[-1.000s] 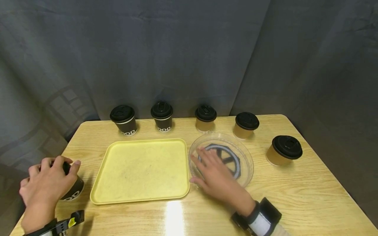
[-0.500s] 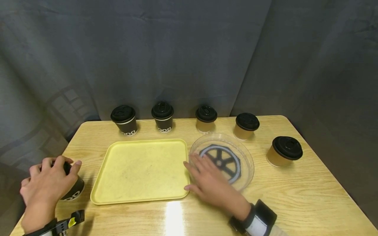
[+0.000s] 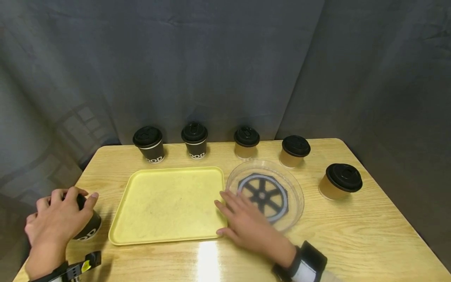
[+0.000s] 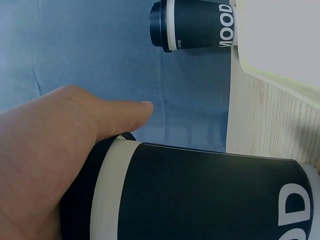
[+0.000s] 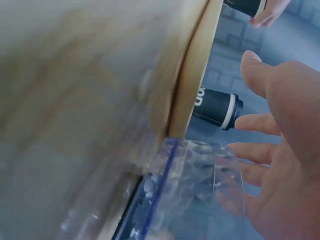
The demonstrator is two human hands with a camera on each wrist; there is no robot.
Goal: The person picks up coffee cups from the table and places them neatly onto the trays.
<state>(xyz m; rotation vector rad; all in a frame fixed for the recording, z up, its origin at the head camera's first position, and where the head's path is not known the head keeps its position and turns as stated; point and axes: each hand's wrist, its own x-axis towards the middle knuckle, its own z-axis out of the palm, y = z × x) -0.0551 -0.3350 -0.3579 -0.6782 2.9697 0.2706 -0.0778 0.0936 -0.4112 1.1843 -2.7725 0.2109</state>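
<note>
At the table's left, my left hand grips a lidded black paper cup from above. In the left wrist view the cup stands upright beneath the hand, its black lid partly covered and the far fingers hidden. My right hand, slightly blurred, hovers with fingers spread over the near left side of a clear plastic bowl. Its fingertips overlap the right edge of a yellow tray; contact is unclear. In the right wrist view this hand holds nothing, with its fingers beside the bowl's wall.
Two black lidded cups, one at left and another, stand behind the tray. Three brown lidded cups, a left one, a middle one and a right one, stand behind and right of the bowl. A grey curtain closes the back.
My right hand has moved left and slightly nearer, from over the bowl toward the tray's right edge, uncovering more of the bowl's dark wheel-like pattern. My left hand keeps its place on the cup.
</note>
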